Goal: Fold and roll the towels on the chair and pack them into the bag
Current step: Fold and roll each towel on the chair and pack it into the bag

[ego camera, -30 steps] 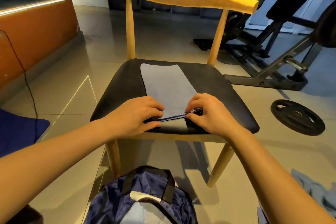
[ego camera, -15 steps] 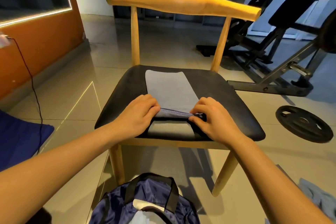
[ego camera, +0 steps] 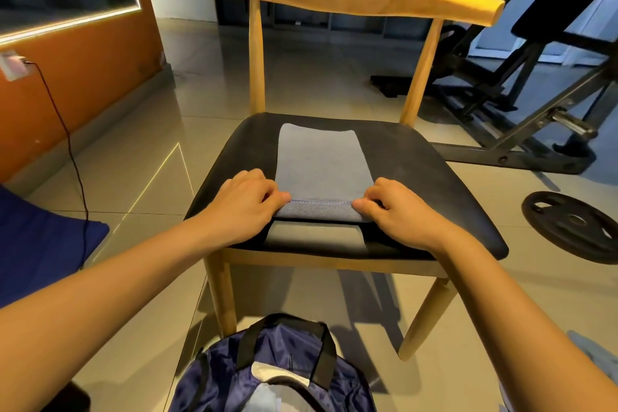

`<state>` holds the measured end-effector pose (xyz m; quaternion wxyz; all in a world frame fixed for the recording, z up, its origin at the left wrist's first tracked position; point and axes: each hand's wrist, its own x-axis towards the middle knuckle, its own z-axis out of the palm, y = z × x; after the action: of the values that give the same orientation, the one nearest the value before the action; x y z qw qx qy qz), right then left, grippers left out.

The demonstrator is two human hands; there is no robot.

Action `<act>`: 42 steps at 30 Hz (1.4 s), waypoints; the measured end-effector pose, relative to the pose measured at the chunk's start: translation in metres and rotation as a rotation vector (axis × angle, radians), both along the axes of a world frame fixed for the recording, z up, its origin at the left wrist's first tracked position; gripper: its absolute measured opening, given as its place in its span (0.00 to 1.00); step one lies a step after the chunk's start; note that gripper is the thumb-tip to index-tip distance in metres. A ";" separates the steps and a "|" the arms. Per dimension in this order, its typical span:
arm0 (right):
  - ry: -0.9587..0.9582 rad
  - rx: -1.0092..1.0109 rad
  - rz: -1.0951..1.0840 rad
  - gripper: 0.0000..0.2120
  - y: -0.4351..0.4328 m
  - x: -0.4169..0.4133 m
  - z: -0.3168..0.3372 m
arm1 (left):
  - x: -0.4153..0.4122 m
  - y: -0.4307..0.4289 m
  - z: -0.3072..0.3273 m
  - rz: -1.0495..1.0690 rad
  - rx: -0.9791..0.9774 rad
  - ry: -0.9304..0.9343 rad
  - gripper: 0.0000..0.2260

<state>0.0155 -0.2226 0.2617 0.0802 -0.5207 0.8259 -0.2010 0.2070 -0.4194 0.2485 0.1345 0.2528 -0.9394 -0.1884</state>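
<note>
Head view: a grey towel (ego camera: 321, 160) lies folded into a long strip down the middle of the chair (ego camera: 434, 177), on its black seat in the centre of the frame. The strip's near end is turned up into a short roll with a stitched hem along its top. The left hand (ego camera: 244, 207) grips the roll's left end and the right hand (ego camera: 398, 214) grips its right end. The fingers (ego camera: 271, 192) of both are curled over the roll and pinch it against the thumbs. At the bottom centre a navy bag (ego camera: 214, 381) with black straps stands on the tiled floor, mouth open, something pale inside. A black weight plate (ego camera: 575, 224) lies on the floor at the right edge. A pale cloth (ego camera: 598, 354) shows at the lower right.
</note>
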 end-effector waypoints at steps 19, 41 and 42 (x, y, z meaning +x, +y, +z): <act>0.335 -0.388 -0.102 0.02 0.016 0.016 -0.027 | 0.023 -0.004 -0.028 -0.269 -0.411 0.261 0.19; 0.265 -0.127 -0.102 0.19 0.002 0.025 -0.025 | 0.007 0.000 -0.013 0.096 -0.087 0.152 0.13; 0.243 -0.108 -0.115 0.19 0.000 0.024 -0.023 | 0.006 -0.001 -0.010 0.107 -0.081 0.128 0.15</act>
<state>0.0394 -0.2228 0.2388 -0.0599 -0.4966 0.8459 -0.1849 0.2129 -0.4204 0.2380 0.2141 0.2846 -0.9209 -0.1585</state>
